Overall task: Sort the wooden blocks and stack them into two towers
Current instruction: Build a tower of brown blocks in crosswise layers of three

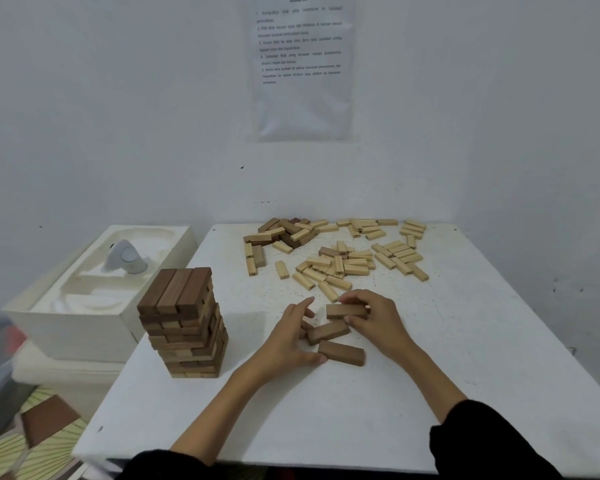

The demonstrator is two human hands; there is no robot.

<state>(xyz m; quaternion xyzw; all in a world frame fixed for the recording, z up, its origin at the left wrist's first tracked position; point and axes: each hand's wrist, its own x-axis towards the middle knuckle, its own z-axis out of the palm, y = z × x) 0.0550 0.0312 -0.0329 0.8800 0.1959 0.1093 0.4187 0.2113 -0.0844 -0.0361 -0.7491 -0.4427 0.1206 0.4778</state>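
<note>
White wall [118,116] closed off the corner, with a printed sheet [302,64] taped up over a white table [465,341]. At the table's left edge stood 1 dark tower [184,320], many layers high. Pale blocks [340,268] lay scattered along the far side, with a small heap of dark blocks [284,230] at their left end. No second tower had been started.

Between the person's hands lay 3 dark blocks, all with their long axes running roughly left to right. The right hand [378,320] pinched the far dark block [345,311] by its right end, thumb on the near face and fingers curled over the far one. The left hand [288,341] was loosely spread; its fingers reached past the left end of the middle dark block [328,332] and its thumb touched the left end of the near dark block [342,353], without clearly gripping either.

The tower stood to the left of all 3, nearer the left hand. To my eye the set needed squaring side by side before travelling leftward as 1 layer.
</note>
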